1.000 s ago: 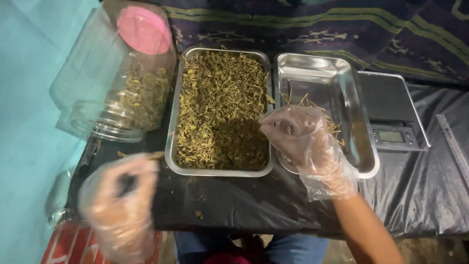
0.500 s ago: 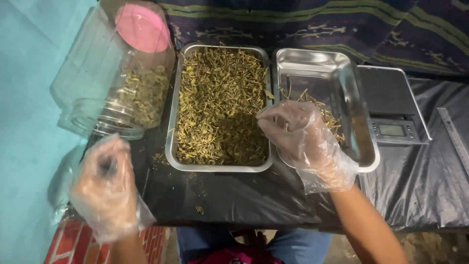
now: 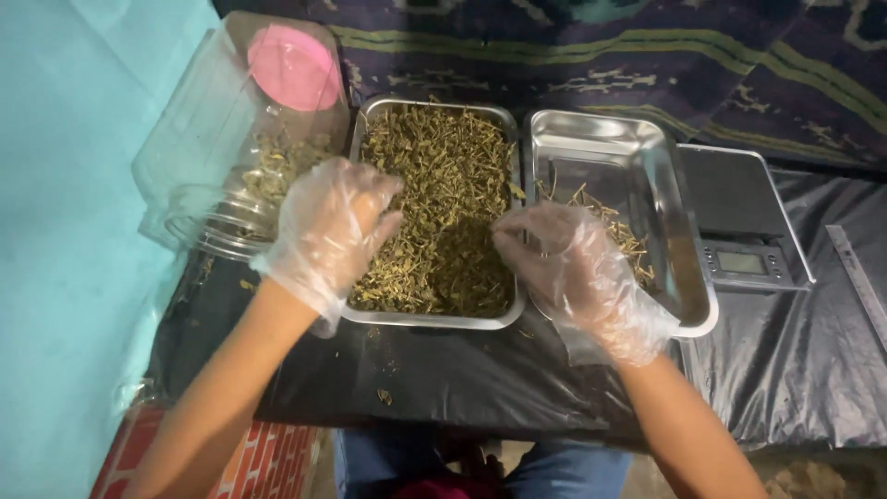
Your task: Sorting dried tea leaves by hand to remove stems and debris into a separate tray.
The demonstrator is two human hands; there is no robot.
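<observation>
Steel tray (image 3: pixel 370 139) at table centre, heaped w/ dried green herb (image 3: pixel 434 203). Right of it, touching, second steel tray (image 3: pixel 647 148), mostly bare, few herb stems (image 3: pixel 614 226) inside. Clear jar (image 3: pixel 212 176) w/ pink lid (image 3: pixel 294 67) lies tilted at left edge, some herb in it. Left hand (image 3: pixel 328 231), gloved, fingers loosely curled over full tray's left rim, gripping nothing visible. Right hand (image 3: pixel 577 277), gloved, fingers bent over the seam btwn trays; can't tell if pinching anything. Digital scale (image 3: pixel 739 212) just beside right tray. Front table strip (image 3: pixel 443 379) bare black plastic, few crumbs.

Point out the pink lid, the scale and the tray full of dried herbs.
pink lid (image 3: pixel 294 66), head view, middle of its top.
scale (image 3: pixel 739 199), head view, its dark platform.
tray full of dried herbs (image 3: pixel 434 320), head view, near rim.
</observation>
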